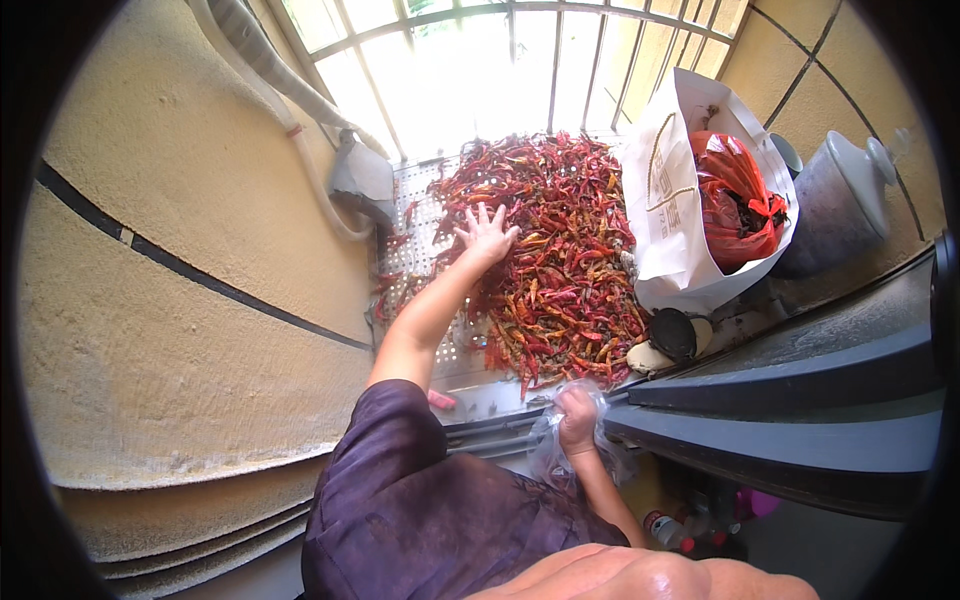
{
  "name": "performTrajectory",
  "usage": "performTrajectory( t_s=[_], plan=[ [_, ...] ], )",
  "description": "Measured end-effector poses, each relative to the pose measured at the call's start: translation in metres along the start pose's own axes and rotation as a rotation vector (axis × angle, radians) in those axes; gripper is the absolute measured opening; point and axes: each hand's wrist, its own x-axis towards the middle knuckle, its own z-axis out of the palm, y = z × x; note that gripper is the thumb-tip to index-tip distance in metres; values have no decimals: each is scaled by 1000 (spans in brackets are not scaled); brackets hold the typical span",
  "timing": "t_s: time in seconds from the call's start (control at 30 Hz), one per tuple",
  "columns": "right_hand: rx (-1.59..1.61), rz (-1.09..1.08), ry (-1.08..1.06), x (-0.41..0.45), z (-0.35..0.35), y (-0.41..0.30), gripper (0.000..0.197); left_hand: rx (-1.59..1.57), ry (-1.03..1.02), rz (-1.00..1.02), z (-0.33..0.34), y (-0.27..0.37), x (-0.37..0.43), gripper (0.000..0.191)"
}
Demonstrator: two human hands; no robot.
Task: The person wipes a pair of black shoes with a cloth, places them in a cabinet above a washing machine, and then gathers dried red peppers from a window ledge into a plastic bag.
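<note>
Dried red chili peppers (570, 277) lie in a broad heap on a white perforated panel (450, 360) below the barred window. My left hand (486, 235) rests palm down with fingers spread at the left part of the heap. Near the window's lower track, my right hand (577, 420) is closed on a clear plastic bag (551, 450), which hangs around the fist; its inside cannot be made out. Some loose chilies lie left of my left forearm.
A white paper bag (660, 217) holding a red plastic bag (739, 202) stands right of the chilies. Beyond it is a grey lidded pot (832, 202). A black round object (673, 334) lies near the sill. Window bars (555, 75) rise ahead; a hose (307, 157) runs at left.
</note>
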Motion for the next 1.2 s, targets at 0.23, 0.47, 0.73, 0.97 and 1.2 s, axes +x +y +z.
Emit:
performTrajectory(
  t_s=[0.23, 0.47, 0.73, 0.97, 1.2],
  plan=[
    [-31, -11, 23, -8, -6, 1, 12, 57, 147, 127, 20, 6, -4, 77],
    [-23, -46, 29, -21, -4, -3, 18, -324, 522, 356, 38, 35, -56, 44],
    [-64, -84, 76, -17, -4, 0, 22, -651, 620, 695, 32, 97, -134, 19],
    [-90, -79, 51, -21, 2, 8, 21, -1183, 126, 548, 42, 98, -197, 34],
    [-125, -91, 26, -23, 4, 10, 21, -1230, 142, 516, 50, 80, -212, 36]
  ],
)
